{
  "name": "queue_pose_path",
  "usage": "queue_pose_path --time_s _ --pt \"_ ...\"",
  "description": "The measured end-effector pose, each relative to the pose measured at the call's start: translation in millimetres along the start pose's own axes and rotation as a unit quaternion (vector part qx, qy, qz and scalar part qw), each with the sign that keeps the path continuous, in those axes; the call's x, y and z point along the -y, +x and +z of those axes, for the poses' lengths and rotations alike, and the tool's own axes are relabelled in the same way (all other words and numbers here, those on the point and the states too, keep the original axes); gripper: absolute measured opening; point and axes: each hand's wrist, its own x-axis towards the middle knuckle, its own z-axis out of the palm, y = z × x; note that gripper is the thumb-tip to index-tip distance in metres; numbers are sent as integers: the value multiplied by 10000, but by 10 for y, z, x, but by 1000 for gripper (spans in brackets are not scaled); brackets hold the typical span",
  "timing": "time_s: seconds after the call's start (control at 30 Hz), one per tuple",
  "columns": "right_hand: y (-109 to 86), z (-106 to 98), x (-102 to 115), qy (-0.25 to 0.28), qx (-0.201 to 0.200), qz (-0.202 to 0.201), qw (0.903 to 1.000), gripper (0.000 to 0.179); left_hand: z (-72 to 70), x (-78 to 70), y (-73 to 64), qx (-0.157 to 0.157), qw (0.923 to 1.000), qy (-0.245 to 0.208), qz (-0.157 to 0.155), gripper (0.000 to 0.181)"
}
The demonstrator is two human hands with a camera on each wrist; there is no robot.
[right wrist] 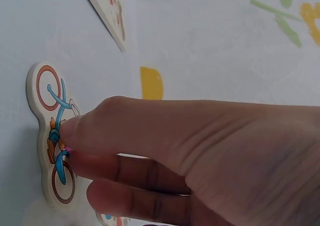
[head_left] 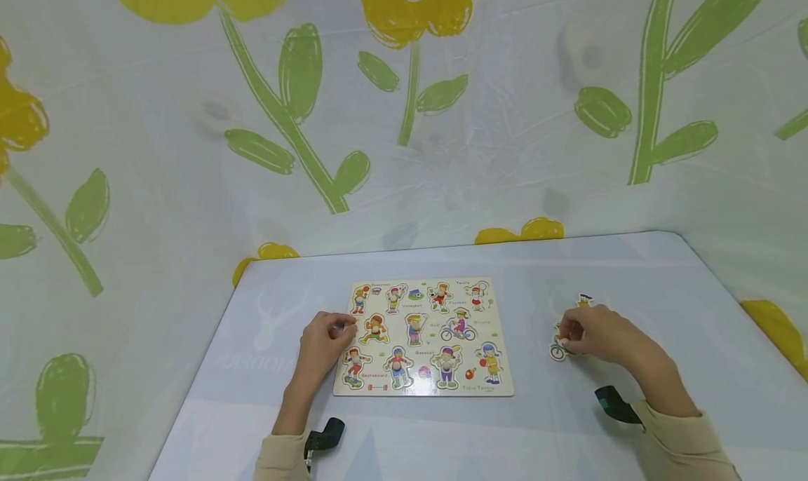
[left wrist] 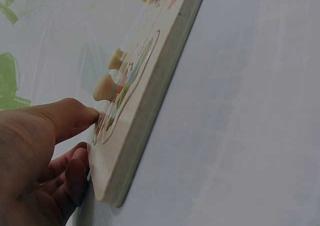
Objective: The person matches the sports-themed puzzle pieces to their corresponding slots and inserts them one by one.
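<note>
A wooden peg puzzle board [head_left: 424,377] with several sports figures lies on the table. My left hand [head_left: 324,344] holds the board's left edge, one fingertip on its top face and the other fingers curled at the side in the left wrist view. To the right of the board, my right hand [head_left: 596,332] pinches a bicycle puzzle piece [right wrist: 48,88] near its middle. In the right wrist view the piece stands tilted, showing two wheels and a blue frame; the fingertips cover its centre. A wooden knob [left wrist: 105,87] sticks up from a figure near my left hand.
Another small figure piece [head_left: 584,299] lies just beyond my right hand, partly hidden by it. The pale table [head_left: 278,313] ends at a flower-printed fabric wall [head_left: 505,151]. Black wrist-camera mounts [head_left: 326,434] jut out beside both wrists.
</note>
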Motion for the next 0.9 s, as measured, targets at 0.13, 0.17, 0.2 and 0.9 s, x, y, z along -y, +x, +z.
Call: queue_pose_path --time_s 0.13,0.17,0.2,0.9 --pt "13 15 -1 -16 -14 -37 10000 14 -3 -5 0 0 10000 -21 8 15" --pt "16 17 -3 -12 -23 -55 10000 14 -3 -7 -2 -4 10000 -21 16 15" --pt "18 19 -5 -9 -29 -67 10000 14 -3 -10 -3 -11 10000 -14 22 15" --pt "28 50 -35 73 -93 -195 9997 16 4 -1 -5 -21 10000 -9 -27 14"
